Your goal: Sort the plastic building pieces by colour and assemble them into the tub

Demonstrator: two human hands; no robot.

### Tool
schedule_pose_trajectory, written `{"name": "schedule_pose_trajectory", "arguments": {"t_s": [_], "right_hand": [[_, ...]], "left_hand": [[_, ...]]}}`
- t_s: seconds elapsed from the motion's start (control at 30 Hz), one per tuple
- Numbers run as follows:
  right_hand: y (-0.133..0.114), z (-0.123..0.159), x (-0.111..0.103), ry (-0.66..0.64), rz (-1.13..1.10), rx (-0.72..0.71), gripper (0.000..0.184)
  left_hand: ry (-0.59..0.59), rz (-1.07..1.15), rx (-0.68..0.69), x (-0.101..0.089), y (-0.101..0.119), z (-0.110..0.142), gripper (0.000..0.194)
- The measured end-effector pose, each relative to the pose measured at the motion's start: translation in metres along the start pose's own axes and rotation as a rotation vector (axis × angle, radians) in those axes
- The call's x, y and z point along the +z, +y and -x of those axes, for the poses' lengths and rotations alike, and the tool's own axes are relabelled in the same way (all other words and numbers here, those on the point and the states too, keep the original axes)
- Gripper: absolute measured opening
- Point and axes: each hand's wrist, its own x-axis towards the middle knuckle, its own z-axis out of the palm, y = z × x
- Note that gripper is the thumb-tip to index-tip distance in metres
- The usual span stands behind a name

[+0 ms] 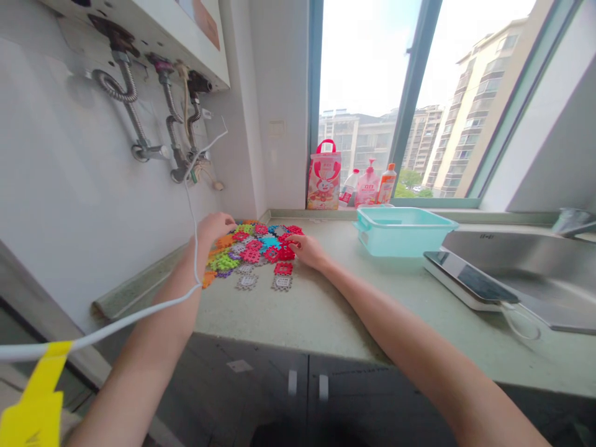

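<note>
A pile of small coloured interlocking plastic tiles (254,248) in red, pink, green, orange, blue and grey lies on the grey-green counter (326,304) near the wall corner. My left hand (215,225) rests on the pile's left side, fingers curled down onto the tiles. My right hand (305,248) lies at the pile's right edge, its fingers touching a red tile (286,252). A few grey and red tiles (282,276) lie loose in front of the pile. Whether either hand grips a tile cannot be made out.
A turquoise plastic basin (403,231) stands to the right, then a white flat device (468,287) and a steel sink (540,273). A red-and-pink bag (324,177) and bottles (370,184) stand on the windowsill. A white cable (139,313) hangs across my left arm. Pipes (139,105) run down the wall.
</note>
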Motion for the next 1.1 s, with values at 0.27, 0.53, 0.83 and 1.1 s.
{"name": "schedule_pose_trajectory", "arguments": {"t_s": [0.27,0.53,0.83,1.1], "right_hand": [[0.012,-0.009,-0.015,0.120,0.026,0.058,0.039],[0.050,0.004,-0.043,0.000,0.224,0.169,0.035],[0.013,0.011,-0.031,-0.132,0.323,-0.246,0.037],[-0.018,0.015,-0.017,-0.168,0.332,-0.446,0.036]], "left_hand": [[-0.186,-0.016,0.011,0.024,0.007,-0.004,0.054],[-0.003,0.044,0.041,-0.002,0.037,0.007,0.056],[-0.616,0.093,0.275,-0.006,0.052,0.014,0.107],[-0.590,0.091,0.273,0.006,0.052,0.012,0.095]]}}
